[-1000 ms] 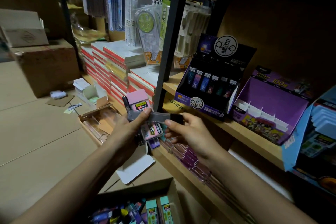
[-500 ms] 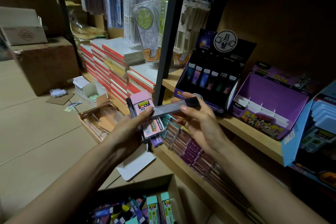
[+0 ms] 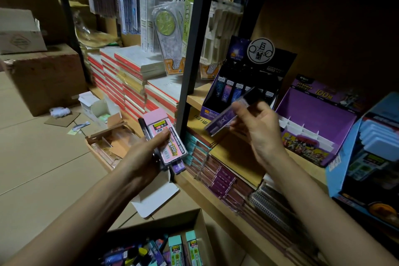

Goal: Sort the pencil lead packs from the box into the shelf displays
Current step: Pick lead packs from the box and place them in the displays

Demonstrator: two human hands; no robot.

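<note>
One pack is being put away. A thin purple pack (image 3: 224, 116) is pinched in the right hand (image 3: 259, 129), with the thumb and fingers curled on it. It is held tilted in the air, just in front of the black display (image 3: 248, 84). It is not yet in a slot.

A small pile of packs is gripped in the left hand (image 3: 146, 155). A pink pack (image 3: 165, 136) is on top, and a purple one can be seen under it. This pile is held near the black post (image 3: 190, 71).

The purple pack looks like the ones in the black display, so it is likely meant to go there. For the next move, the pack must be stood up straight and slid down into a free slot. Which slot is free cannot be told, as the hand and pack are in the way.

The black display is set on the upper shelf (image 3: 195, 98). A row of dark and purple packs is stood in its slots. Just beside it is a purple display (image 3: 319, 110) with white dividers, and its pockets look empty.

The box (image 3: 204, 231) is seen at the bottom, below the hands. Many mixed packs are piled in it, with two green packs (image 3: 175, 248) side by side. So it looks like a lot is left to be sorted.
</note>
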